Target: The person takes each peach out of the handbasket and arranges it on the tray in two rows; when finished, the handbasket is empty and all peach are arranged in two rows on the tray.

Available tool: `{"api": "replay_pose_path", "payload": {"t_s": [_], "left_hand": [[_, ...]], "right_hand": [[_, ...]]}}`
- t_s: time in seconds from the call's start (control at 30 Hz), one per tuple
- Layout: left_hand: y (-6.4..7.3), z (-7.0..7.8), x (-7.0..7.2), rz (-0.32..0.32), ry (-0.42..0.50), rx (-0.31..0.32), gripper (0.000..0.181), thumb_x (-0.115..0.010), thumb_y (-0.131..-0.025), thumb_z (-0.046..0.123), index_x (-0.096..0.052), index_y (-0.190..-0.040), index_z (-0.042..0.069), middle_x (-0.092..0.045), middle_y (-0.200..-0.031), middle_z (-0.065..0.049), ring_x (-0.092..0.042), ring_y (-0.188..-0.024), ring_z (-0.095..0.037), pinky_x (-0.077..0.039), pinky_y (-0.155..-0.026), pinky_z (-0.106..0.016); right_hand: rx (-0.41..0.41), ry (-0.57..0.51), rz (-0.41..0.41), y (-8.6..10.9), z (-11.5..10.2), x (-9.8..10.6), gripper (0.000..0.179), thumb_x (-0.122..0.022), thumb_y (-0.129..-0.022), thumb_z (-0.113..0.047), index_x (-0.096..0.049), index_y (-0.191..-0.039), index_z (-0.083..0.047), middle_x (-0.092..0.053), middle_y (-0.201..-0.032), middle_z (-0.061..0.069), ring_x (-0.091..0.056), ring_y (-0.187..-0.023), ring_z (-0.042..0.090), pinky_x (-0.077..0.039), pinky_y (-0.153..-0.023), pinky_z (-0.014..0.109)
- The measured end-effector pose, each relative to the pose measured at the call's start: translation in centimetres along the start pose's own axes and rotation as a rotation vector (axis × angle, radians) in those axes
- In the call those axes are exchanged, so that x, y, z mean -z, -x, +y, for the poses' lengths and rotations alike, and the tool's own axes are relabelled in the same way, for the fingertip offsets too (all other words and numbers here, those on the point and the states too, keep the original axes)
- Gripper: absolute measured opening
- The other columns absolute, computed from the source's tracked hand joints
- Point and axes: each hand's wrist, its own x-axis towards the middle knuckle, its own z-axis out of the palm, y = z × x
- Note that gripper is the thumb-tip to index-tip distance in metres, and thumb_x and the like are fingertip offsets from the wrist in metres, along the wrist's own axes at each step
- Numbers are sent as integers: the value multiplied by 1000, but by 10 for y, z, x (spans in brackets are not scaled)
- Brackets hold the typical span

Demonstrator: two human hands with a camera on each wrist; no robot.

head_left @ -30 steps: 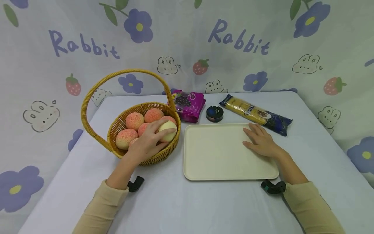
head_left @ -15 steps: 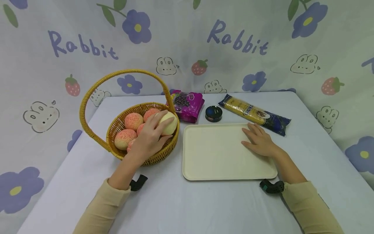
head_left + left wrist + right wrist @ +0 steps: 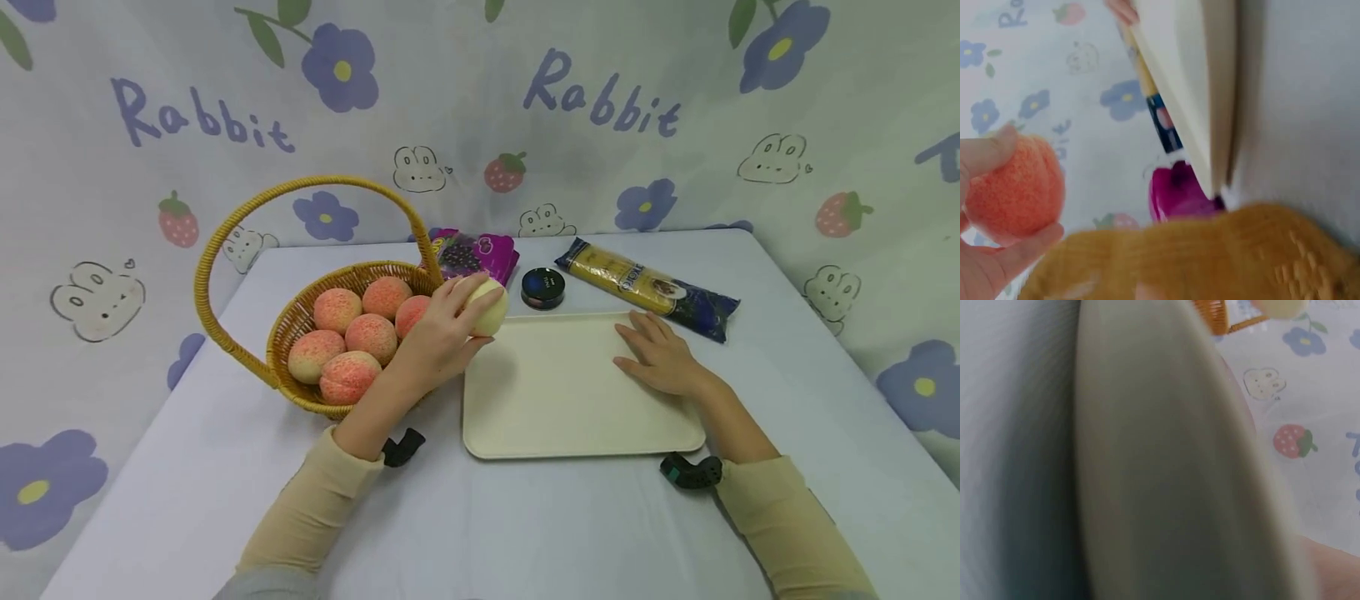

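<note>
My left hand holds a peach between thumb and fingers, just above the tray's left back corner. The peach's pale side shows in the head view; its orange-pink side faces the left wrist camera. Behind the hand, a wicker basket with a tall handle contains several more pink peaches. On the right part of a cream rectangular tray rests my right hand, fingers spread and holding nothing. Only a small piece of that hand appears at the lower corner of the right wrist view.
Along the table's back lie a purple bag with a grape picture, a round black tin and a long yellow-and-blue packet. The basket handle arches high above the peaches. A patterned cloth hangs behind the table.
My left hand has lifted the peach out of the basket and carried it right to the tray's edge. The right hand stays on the tray. The head view has shifted slightly.
</note>
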Motion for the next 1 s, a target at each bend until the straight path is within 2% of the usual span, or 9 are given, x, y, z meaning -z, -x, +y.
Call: {"api": "replay_pose_path", "payload": {"t_s": [0.2, 0.4, 0.63, 0.8, 1.0], "left_hand": [[-19, 7, -11, -58, 3, 49, 61, -76, -75, 15, -48, -129, 14, -40, -136, -12, -38, -120, -35, -42, -93, -44], [-36, 9, -27, -120, 32, 65, 58, -74, -77, 15, -49, -129, 16, -38, -138, -11, -36, -121, -34, -42, -92, -45], [-57, 13, -50, -240, 68, 166, 54, -71, -80, 18, -49, -129, 21, -35, -139, -7, -35, -121, -32, -48, -82, -45], [-71, 21, -67, -330, 74, 163, 52, -70, -81, 21, -49, -128, 23, -35, -140, -7, -37, -119, -33, -49, -82, -43], [-86, 35, -84, -466, 24, 123, 51, -67, -84, 24, -47, -130, 28, -30, -144, -5, -36, -121, -36, -51, -76, -43]], "right_hand": [[20, 23, 9, -3, 1, 1, 62, -47, -94, -38, -29, -141, -1, -11, -147, 25, -2, -134, 45, -12, -97, 67], [27, 26, 25, -2, 0, 2, 62, -49, -93, -36, -31, -140, 1, -14, -146, 28, -4, -133, 46, -14, -97, 68], [-5, -5, 1, 0, 0, 1, 62, -48, -93, -36, -30, -141, -1, -11, -148, 25, -1, -134, 44, -11, -97, 68], [-6, -6, 9, 1, 0, 0, 62, -49, -93, -37, -31, -141, -1, -12, -147, 25, -2, -134, 45, -11, -96, 69], [-4, -18, 24, 0, 1, -1, 58, -48, -94, -34, -32, -140, -2, -13, -147, 26, -2, -133, 45, -10, -96, 69]]}}
